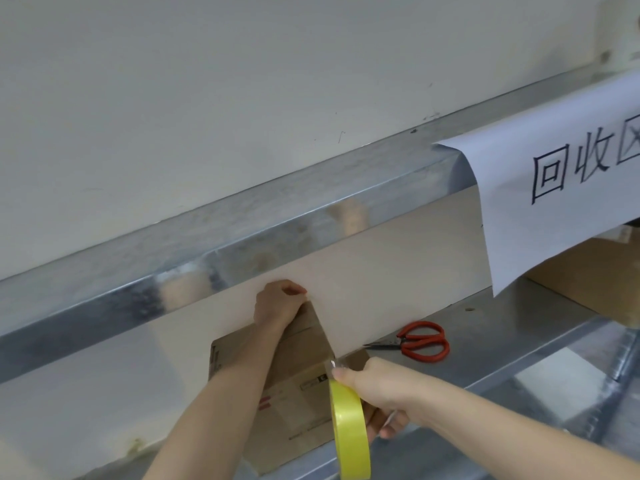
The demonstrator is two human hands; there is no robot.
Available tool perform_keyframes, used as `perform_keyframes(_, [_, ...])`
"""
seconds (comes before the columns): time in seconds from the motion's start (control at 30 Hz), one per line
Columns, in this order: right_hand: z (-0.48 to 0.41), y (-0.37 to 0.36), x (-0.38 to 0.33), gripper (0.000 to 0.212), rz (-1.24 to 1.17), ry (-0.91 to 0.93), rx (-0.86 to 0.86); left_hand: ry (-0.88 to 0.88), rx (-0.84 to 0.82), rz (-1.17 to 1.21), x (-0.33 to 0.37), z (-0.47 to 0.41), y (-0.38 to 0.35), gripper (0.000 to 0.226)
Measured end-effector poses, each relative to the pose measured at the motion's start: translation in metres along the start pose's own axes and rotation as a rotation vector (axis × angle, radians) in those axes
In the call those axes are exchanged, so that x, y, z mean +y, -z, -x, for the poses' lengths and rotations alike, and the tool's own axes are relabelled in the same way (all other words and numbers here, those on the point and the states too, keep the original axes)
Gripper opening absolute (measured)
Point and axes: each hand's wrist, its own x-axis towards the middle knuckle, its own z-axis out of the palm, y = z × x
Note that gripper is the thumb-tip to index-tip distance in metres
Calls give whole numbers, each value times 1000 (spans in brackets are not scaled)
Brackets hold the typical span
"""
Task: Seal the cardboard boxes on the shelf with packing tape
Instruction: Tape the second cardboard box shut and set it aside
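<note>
A brown cardboard box point(298, 393) lies on the metal shelf point(519, 344), partly hidden behind my arms. My left hand point(277, 306) rests curled on the box's far top edge, under the shelf's upper beam. My right hand point(377, 396) grips a yellow roll of packing tape point(348, 431) at the box's right side. A clear strip of tape runs from the roll up along the box toward my left hand.
Red-handled scissors point(420, 341) lie on the shelf to the right of the box. A white paper sign point(554, 188) hangs from the metal beam point(207, 251) above. Another cardboard box point(595, 271) sits at the far right behind the sign.
</note>
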Motion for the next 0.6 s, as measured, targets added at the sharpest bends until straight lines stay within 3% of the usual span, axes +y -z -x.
perform_keyframes(0.1, [0,1,0,51,-4,14,8,-66,80,74,-5,5,1,16])
perform_keyframes(0.2, [0,0,-2,49,6,19,3,-111,164,267,-2,11,6,2])
perform_keyframes(0.33, [1,-1,-3,53,21,0,-13,-155,55,456,0,15,9,15])
perform_keyframes(0.47, [1,-2,-3,54,34,7,-30,-195,-95,366,-4,14,8,22])
perform_keyframes(0.6, [3,-3,-3,53,40,19,-45,-310,-115,93,-6,13,4,23])
